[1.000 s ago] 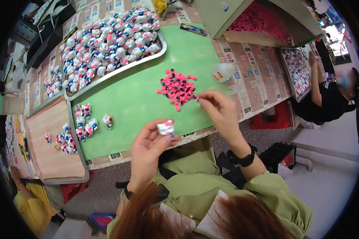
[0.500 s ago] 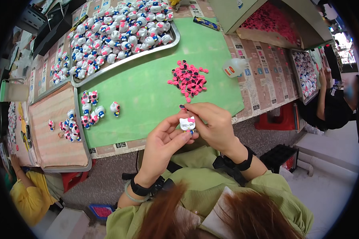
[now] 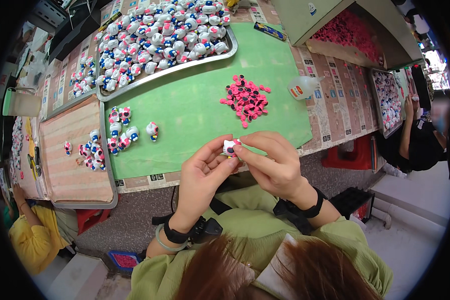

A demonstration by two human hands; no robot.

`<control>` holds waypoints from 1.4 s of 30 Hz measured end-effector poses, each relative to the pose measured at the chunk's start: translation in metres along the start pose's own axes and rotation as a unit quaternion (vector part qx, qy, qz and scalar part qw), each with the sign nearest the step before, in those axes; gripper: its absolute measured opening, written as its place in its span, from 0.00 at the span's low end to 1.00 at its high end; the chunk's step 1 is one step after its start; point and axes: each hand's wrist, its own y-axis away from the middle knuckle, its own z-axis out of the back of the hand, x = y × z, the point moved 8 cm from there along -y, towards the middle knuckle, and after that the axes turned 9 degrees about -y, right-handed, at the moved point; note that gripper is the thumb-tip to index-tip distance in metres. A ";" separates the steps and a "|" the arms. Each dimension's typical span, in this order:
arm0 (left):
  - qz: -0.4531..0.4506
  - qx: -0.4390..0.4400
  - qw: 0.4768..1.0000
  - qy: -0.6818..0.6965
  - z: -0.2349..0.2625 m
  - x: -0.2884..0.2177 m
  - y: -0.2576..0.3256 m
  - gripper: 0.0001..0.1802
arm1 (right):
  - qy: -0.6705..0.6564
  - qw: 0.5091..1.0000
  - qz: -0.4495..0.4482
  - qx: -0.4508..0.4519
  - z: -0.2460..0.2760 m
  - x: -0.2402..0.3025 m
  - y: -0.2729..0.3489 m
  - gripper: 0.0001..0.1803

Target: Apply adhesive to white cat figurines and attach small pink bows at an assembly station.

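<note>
My left hand (image 3: 202, 172) pinches a small white cat figurine (image 3: 227, 146) with pink parts, just in front of the table edge. My right hand (image 3: 277, 162) closes on the figurine's other side, thumb and fingertips against its head. A dark spot, seemingly a small pink-and-black piece (image 3: 230, 150), shows on its face beside my right fingertips. Beyond my hands a pile of such pink-and-black pieces (image 3: 247, 100) lies on the green mat (image 3: 185, 100). One figurine (image 3: 152, 130) stands alone to the left, near a small group of figurines (image 3: 116, 130).
A metal tray (image 3: 170, 68) heaped with figurines fills the far left. A cloth-lined tray (image 3: 70, 135) with several figurines adjoins the mat. Rightward are a white squeeze bottle (image 3: 300, 87) and a box of pink pieces (image 3: 310, 47). Co-workers sit at both sides.
The figurine has turned in my fingers. The pink-and-black piece that stood above it at my right fingertips now appears against its face. My view has shifted slightly.
</note>
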 end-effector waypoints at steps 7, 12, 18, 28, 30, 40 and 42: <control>-0.049 0.010 0.998 0.043 0.001 -0.007 0.001 0.17 | -0.233 0.952 -0.186 -0.060 0.001 -0.020 0.005 0.14; -0.105 -0.016 0.994 -0.005 0.004 -0.013 0.002 0.15 | -0.405 0.864 -0.291 -0.066 -0.013 -0.035 0.013 0.12; -0.222 -0.025 0.962 -0.158 0.003 -0.030 0.011 0.14 | -0.399 0.876 -0.266 -0.051 -0.008 -0.033 0.013 0.11; -0.271 -0.040 0.942 -0.193 0.001 -0.035 0.018 0.13 | -0.439 0.852 -0.280 -0.053 -0.009 -0.032 0.016 0.10; -0.280 -0.039 0.939 -0.197 0.000 -0.036 0.019 0.13 | -0.439 0.853 -0.280 -0.050 -0.009 -0.031 0.016 0.10; -0.242 -0.031 0.953 -0.179 0.004 -0.035 0.014 0.16 | -0.423 0.851 -0.305 -0.064 -0.009 -0.028 0.015 0.12; -0.254 -0.043 0.949 -0.184 0.002 -0.038 0.014 0.16 | -0.401 0.866 -0.292 -0.060 -0.006 -0.027 0.012 0.13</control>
